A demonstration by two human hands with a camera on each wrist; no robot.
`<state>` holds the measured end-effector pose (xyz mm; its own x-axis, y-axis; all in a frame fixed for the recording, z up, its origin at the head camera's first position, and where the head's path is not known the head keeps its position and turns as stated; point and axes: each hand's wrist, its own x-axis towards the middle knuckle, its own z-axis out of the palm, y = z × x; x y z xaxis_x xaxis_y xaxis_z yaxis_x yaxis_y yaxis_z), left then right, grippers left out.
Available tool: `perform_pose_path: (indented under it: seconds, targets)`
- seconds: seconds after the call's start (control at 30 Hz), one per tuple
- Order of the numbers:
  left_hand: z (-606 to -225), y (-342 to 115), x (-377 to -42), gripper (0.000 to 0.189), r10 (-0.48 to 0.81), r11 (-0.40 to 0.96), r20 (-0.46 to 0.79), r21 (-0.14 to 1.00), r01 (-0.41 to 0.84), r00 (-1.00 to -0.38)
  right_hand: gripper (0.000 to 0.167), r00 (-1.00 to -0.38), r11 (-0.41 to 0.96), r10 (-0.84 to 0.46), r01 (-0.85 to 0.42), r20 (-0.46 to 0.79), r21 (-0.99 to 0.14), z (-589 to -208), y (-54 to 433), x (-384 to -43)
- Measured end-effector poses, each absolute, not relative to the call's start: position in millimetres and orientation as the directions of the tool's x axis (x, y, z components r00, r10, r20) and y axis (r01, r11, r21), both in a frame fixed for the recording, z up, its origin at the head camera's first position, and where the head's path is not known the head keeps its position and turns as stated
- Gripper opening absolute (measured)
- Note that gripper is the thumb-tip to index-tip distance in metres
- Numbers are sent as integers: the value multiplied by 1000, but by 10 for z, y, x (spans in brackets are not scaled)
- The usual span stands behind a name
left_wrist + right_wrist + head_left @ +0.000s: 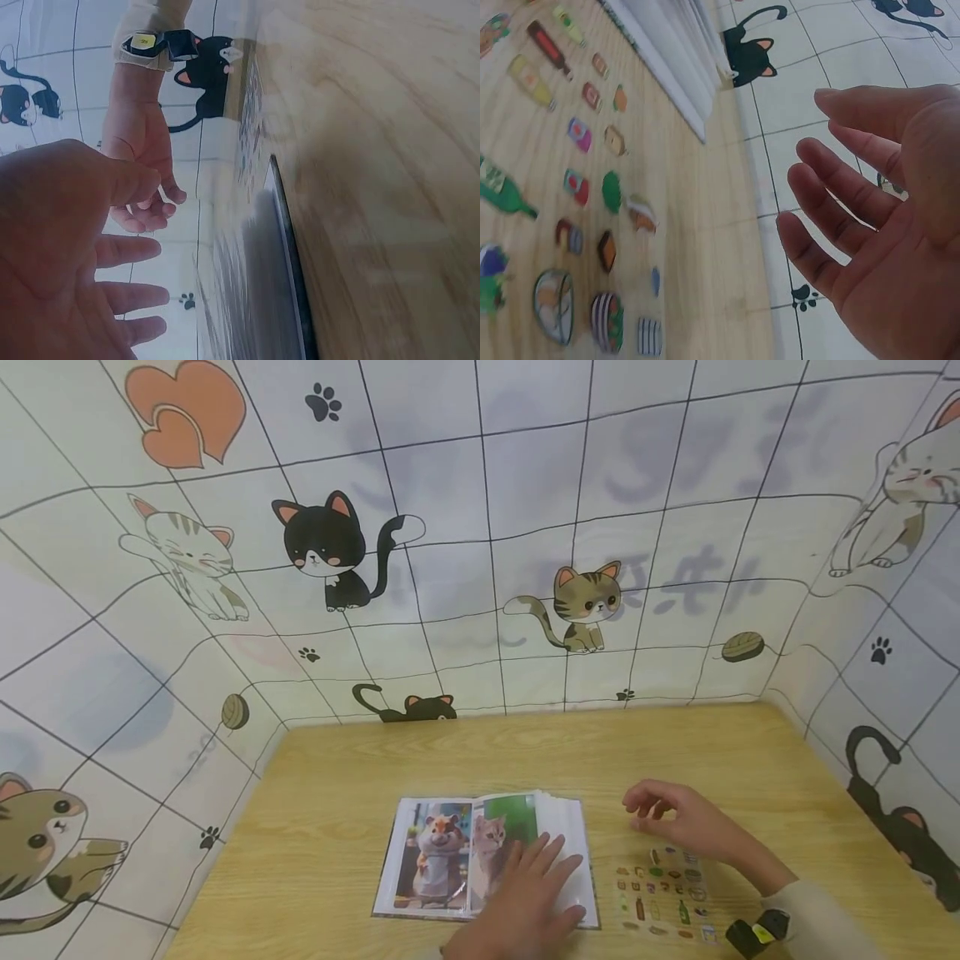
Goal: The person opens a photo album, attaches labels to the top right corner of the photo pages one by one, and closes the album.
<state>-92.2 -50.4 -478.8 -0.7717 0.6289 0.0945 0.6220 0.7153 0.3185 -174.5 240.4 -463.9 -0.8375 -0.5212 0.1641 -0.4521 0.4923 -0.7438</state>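
Note:
An open photo album [567,827] lies on the table, with a hamster picture [438,860] on its left page and a cat picture [491,835] to the right. Over the right-hand page my left hand [528,893] is spread, fingers straight, covering part of the cat picture. My right hand [675,814] is raised just beyond a clear sticker sheet [656,889], its fingers loosely bent and nothing between them. Small food and bottle stickers, such as a green bottle [506,187], dot that sheet in the right wrist view.
The wooden table [315,827] meets a cat-patterned wall covering [450,568] at the back and both sides. A black wristband device [757,933] is strapped over the right sleeve [817,918]. The album lies left of the sticker sheet.

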Motion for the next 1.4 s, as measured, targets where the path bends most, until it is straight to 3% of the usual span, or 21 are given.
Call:
perform_pose_path:
  seconds: [0.33, 0.57, 0.7, 0.9, 1.17, 1.4]
  targets:
    - [-4866, -262, -942, 55, 715, 675, 67, 196, 711, -696, 19, -875, 577, -474, -395, 101, -715, -4716, 2661, -1640]
    - [-4883, -131, -920, 55, 746, 651, 8, 196, 733, -665, 26, -895, 607, -445, -330, 35, -723, -4765, 2746, -1605]
    - [-4892, -72, -915, 55, 761, 637, -25, 217, 739, -648, 32, -888, 611, -460, -330, 17, -720, -4824, 2763, -1579]
    - [-4914, 13, -888, 53, 794, 602, -19, 161, 782, -608, 39, -861, 628, -505, -418, 65, -656, -4929, 2773, -1522]
    - [-4959, 109, -883, 56, 792, 608, -103, 37, 793, -602, 45, -860, 611, -509, -359, -3, -705, -4974, 2775, -1494]
    - [-5025, 141, -889, 57, 794, 601, -143, 46, 798, -591, 45, -834, 585, -548, -434, 61, -685, -5038, 2816, -1496]
